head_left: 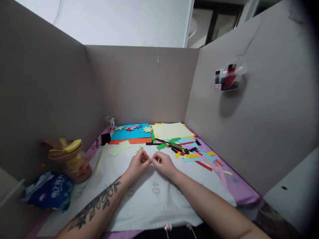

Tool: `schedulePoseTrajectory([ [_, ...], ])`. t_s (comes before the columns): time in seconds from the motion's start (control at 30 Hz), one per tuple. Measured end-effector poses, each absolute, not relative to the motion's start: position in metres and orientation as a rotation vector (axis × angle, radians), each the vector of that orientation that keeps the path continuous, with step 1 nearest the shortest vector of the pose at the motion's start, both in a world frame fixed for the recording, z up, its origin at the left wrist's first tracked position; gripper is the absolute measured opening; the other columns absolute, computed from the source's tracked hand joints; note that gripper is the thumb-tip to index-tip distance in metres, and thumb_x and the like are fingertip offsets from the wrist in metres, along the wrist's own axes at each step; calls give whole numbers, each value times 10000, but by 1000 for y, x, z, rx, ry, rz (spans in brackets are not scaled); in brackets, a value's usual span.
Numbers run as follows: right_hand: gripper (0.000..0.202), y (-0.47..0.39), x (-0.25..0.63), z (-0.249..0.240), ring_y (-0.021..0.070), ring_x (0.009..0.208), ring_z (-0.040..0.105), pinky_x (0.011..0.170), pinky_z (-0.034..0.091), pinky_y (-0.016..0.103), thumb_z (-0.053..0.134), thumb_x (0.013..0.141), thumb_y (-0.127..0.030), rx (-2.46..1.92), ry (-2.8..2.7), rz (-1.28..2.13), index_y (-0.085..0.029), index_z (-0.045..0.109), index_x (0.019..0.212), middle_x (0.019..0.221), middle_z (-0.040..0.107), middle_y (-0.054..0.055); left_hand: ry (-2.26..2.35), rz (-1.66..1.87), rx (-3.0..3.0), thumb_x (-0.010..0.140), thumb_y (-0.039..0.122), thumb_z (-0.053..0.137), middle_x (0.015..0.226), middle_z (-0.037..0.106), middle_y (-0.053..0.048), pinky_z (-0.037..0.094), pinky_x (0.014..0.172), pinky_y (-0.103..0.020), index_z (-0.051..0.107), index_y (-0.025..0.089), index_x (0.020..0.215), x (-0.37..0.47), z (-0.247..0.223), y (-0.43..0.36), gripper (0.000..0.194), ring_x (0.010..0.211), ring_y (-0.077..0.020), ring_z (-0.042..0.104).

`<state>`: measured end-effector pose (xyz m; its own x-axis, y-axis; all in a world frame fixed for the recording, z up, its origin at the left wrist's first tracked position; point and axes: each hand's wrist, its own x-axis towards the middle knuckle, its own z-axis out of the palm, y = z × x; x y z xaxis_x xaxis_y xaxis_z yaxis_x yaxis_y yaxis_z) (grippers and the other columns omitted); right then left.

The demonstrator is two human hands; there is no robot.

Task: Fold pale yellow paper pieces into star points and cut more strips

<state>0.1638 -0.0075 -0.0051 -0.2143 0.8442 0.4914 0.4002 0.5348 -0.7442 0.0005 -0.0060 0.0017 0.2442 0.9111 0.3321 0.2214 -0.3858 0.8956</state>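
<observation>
My left hand [139, 163] and my right hand [163, 163] meet over the white sheet [156, 205], their fingertips closed in a pinch. Between them shows a sliver of a small pale paper piece [150, 160]; the fingers hide most of it. Just beyond my left hand lies a small pale-green folded paper shape [140, 147]. Pale-green paper squares [119, 148] are spread to the left of it. Farther back, several folded paper stars [130, 128] rest on a blue sheet [124, 134], and a pale star [148, 129] sits at its right edge.
A black-and-yellow utility knife [174, 146] lies among coloured paper strips [199, 158] on the right. Pale-yellow sheets [173, 130] are stacked at the back. On the left stand a lidded drink cup [77, 164] and a blue packet [51, 192]. Grey partitions [142, 83] enclose the table.
</observation>
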Motion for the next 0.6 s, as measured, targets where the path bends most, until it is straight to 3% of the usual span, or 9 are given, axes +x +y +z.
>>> schedulePoseTrajectory([
  [0.27,100,-6,164,-7,125,624,493,587,366,230,517,749,-194,-1082,-1756,688,-185,558,658,655,554,-15,1135,1125,1813,687,246,587,597,461,79,303,514,-196,417,206,777,-1,-1,-7,197,527,-85,419],
  [0.6,131,-6,162,-1,122,628,482,574,354,222,517,761,-213,-1018,-1735,703,-184,558,640,651,547,-16,1135,1205,1836,717,276,590,592,450,64,314,522,-200,421,196,702,-1,10,-10,188,536,-85,408],
])
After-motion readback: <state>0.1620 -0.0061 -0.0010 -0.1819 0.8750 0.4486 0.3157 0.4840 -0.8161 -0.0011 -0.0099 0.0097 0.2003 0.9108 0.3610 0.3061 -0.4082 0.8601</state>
